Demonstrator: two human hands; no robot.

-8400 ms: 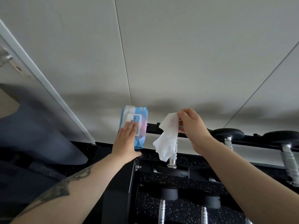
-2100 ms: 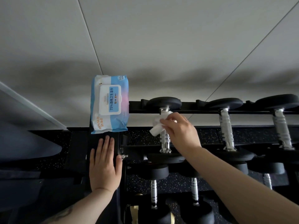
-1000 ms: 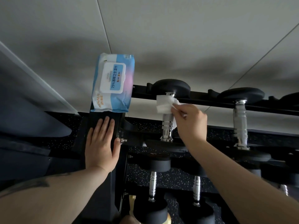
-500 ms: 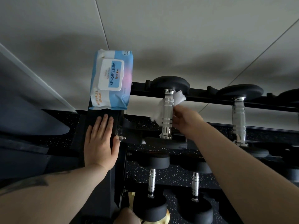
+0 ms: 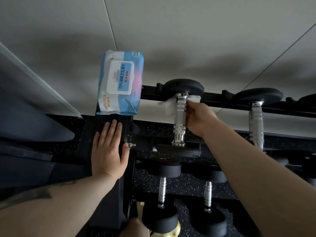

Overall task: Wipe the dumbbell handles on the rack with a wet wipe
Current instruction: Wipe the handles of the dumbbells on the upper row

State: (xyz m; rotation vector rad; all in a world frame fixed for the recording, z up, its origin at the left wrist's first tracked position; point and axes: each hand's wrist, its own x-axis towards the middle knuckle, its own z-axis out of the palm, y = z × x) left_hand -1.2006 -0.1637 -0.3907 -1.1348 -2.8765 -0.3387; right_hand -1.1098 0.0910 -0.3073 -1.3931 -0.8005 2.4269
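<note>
Single head view, close, facing dumbbell rack [image 5: 222,103].

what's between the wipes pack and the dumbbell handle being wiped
Head view: only the rack's black top rail and a loose white flap of the wet wipe lie between the wipes pack and the chrome handle.

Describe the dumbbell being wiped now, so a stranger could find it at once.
Start at the blue wet wipe pack on the left end of the black rack. The first dumbbell to its right on the top tier is the one. Only its chrome handle has a white wipe wrapped behind it, held by the right hand.
</note>
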